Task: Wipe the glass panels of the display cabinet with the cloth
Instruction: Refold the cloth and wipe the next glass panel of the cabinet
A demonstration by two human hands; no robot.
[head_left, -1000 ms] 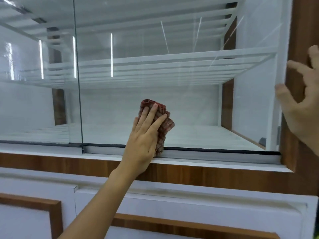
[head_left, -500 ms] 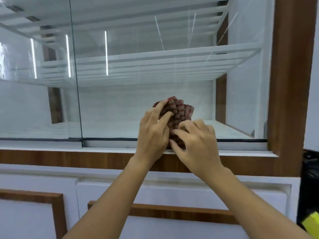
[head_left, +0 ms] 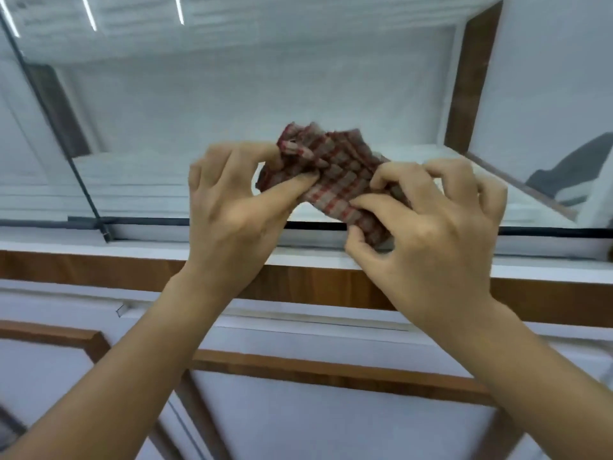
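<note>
- Left hand [head_left: 229,207] raised before the lower part of the glass panel [head_left: 232,104]; its grip pinching the left end of the cloth [head_left: 335,180], thumb on the near face, fingertips curled over the top edge.
- Right hand [head_left: 428,234] beside it, fingers bent; its grip pinching the right and lower end of the same cloth, thumb tucked underneath.
- Cloth: red and grey checked weave, crumpled and bunched, stretched between the two grips, held in the air in front of the glass; contact with the pane impossible to tell.
- Behind both grips: glass panel of the display cabinet [head_left: 477,71], white interior visible through it, bright streaks reflected near the top.
- Left of the left grip: dark slanted seam [head_left: 49,117] between two panes, running down to the bottom rail.
- Just below both grips: black bottom rail [head_left: 149,222] of the glass, then a white ledge, then a wood-tone band [head_left: 83,270].
- Right of the right grip, further up: brown upright frame of the cabinet.
- Both forearms bare, rising from the lower corners of the view.
- Edges of hands and cloth slightly blurred.
</note>
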